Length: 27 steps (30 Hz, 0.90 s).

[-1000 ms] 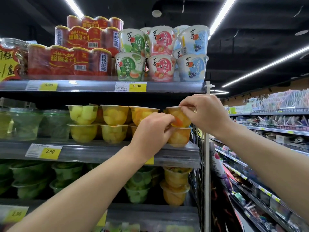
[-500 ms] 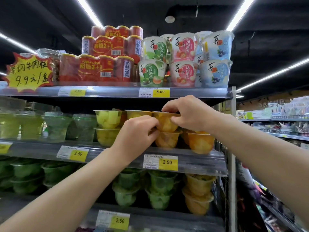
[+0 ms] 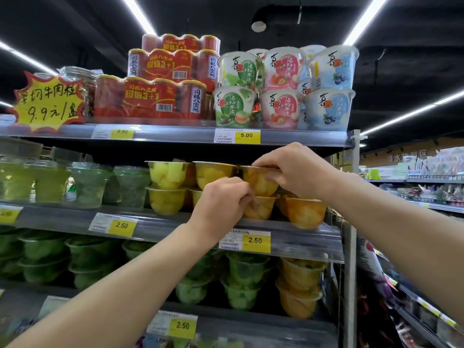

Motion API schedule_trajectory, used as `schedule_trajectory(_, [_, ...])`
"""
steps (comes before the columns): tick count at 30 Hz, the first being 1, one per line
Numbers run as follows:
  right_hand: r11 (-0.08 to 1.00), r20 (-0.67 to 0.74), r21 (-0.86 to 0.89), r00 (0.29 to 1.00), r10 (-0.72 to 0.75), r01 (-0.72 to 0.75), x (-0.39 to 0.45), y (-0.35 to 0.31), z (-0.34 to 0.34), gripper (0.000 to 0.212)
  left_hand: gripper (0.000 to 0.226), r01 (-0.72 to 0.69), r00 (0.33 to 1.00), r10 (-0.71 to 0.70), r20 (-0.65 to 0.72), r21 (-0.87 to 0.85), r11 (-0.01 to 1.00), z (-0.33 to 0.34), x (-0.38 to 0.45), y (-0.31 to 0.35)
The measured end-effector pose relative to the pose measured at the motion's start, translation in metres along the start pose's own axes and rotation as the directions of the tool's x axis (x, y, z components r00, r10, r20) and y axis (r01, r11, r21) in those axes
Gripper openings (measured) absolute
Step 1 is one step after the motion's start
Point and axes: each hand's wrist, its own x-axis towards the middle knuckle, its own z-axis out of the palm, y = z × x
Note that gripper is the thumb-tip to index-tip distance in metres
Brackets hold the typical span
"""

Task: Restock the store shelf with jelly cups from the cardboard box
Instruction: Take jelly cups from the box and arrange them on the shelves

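Supermarket shelving fills the view under strip lights, with the middle shelf (image 3: 175, 222) carrying green cups (image 3: 90, 182) at the left and yellow cups (image 3: 167, 183) toward the centre. Further right, the left hand (image 3: 221, 202) has its fingers curled against the lower orange cup (image 3: 261, 209), steadying it. Just above, the right hand (image 3: 298, 169) pinches the rim of the top cup (image 3: 258, 182), which sits stacked on the lower one. Beside that stack, at the shelf's right end, stands a single cup (image 3: 305, 212). No cardboard box is in view. The step looks like seating a cup on a stack. Next, both hands would need to let go gently so the stack stays upright, then fetch another cup.
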Motion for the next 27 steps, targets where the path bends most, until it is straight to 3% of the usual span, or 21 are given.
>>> schedule_trajectory(12, [1.0, -0.05, -0.001, 0.999, -0.004, 0.004, -0.003, 0.006, 0.003, 0.023, 0.004, -0.009, 1.0, 0.01, -0.003, 0.057, 0.998, 0.009, 0.008, 0.021])
schedule_trajectory(18, [1.0, -0.097, 0.016, 0.995, 0.013, -0.012, -0.004, 0.01, 0.006, 0.019, 0.009, -0.008, 0.998, -0.005, 0.061, 0.21, 0.978, 0.0, 0.006, 0.005])
schedule_trajectory(27, [0.999, -0.129, 0.003, 0.991, 0.032, -0.032, -0.002, 0.004, 0.01, 0.019, 0.019, 0.025, 0.998, -0.03, 0.048, 0.11, 0.994, 0.004, 0.004, 0.008])
